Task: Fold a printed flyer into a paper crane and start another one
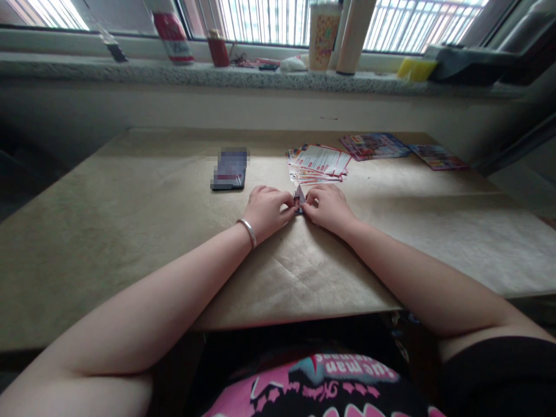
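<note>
Pinching a small folded paper piece (299, 198) from both sides, the left hand (266, 211) and the right hand (330, 207) meet low on the tabletop (130, 231), which is covered with creased brown paper. On the windowsill (108, 69) behind stand several containers: a patterned paper cup (324, 35), a small red can (218, 51), a red-and-white bottle (174, 37) and a tall beige tube (354, 35). What is inside any of them cannot be seen from here. A yellow sponge (416, 68) lies further right on the sill.

The folded paper piece sits upright between the two hands, its pointed tip showing above the knuckles. The left fingers (283, 200) are curled and pressed together against its left edge; the right fingers (314, 200) are bunched the same way against its right edge, so both sets touch the paper. A silver bangle (248, 230) circles the left wrist. Just beyond the hands lies a stack of printed leaflets (319, 162), with a dark phone (230, 169) to its left and more leaflets (373, 145) further right.
</note>
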A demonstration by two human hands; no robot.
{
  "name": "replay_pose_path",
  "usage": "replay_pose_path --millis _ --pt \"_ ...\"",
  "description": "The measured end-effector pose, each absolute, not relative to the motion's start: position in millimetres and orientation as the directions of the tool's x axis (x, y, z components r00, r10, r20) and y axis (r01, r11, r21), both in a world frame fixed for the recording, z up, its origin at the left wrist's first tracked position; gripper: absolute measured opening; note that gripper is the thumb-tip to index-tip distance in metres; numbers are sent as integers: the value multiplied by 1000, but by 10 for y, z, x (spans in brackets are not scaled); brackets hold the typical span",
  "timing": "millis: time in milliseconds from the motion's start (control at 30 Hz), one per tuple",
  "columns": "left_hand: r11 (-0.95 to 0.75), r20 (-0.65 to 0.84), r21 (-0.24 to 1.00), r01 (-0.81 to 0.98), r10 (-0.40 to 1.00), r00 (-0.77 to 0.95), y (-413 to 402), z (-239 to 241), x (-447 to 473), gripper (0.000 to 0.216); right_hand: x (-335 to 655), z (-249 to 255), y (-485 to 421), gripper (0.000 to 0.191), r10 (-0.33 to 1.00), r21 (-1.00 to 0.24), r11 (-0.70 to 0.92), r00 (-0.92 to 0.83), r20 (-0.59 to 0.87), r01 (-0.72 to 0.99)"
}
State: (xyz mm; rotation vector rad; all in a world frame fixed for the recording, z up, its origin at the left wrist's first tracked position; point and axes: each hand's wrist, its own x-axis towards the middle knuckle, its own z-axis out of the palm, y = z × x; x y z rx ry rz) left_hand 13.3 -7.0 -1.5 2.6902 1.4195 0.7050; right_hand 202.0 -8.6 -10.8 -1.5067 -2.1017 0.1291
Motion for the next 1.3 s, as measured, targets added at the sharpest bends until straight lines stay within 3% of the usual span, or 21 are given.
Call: replay_pose_path --millis 433,667,1000,1200,1300 --pt "-681 413 103 725 692 592 -115 5 89 21 2075 -169 -24 20 896 -428 380 -213 388 820" --pt "-696 445 149 702 681 581 -82 -21 91 17 2097 -197 -2 18 893 -431 388 -219 392 815" --pt "-618 333 350 704 785 523 4 -44 88 23 2085 -122 -77 15 896 -391 375 -222 383 840" --pt "-646 375 217 732 747 549 96 -119 144 29 2074 -104 -102 13 883 -381 397 -234 408 835" --pt "-657 364 233 717 743 562 157 -164 153 28 2087 -118 -80 12 867 -360 427 -261 425 829"
